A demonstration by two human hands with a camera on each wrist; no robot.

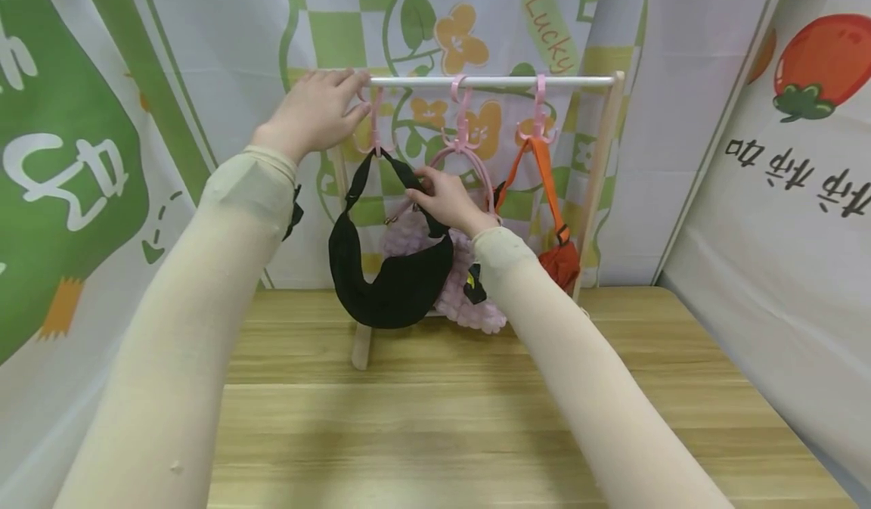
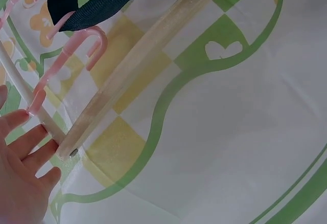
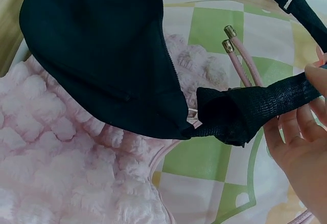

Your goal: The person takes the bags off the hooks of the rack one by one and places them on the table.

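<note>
A black crossbody bag [image 1: 401, 290] hangs by its strap from the left pink hook [image 1: 376, 125]. My right hand [image 1: 452, 200] pinches the right side of that strap [image 3: 288, 92] between thumb and fingers, above the bag's body. My left hand [image 1: 314, 112] rests at the left end of the white rod [image 1: 500, 82], fingers extended over it beside the hook. In the left wrist view the fingers [image 2: 37, 142] lie against the rod close to the wooden post [image 2: 127, 75]. Behind the black bag hangs a fluffy pink bag [image 1: 476, 314], partly covered.
An orange bag [image 1: 559, 265] hangs from the right pink hook [image 1: 540, 112], and the pink bag's handles loop over the middle hook [image 1: 461, 119]. The wooden rack post [image 1: 599, 184] stands at the right. Below lies the wood-grain table [image 1: 422, 433], with a patterned curtain [image 1: 333, 40] behind.
</note>
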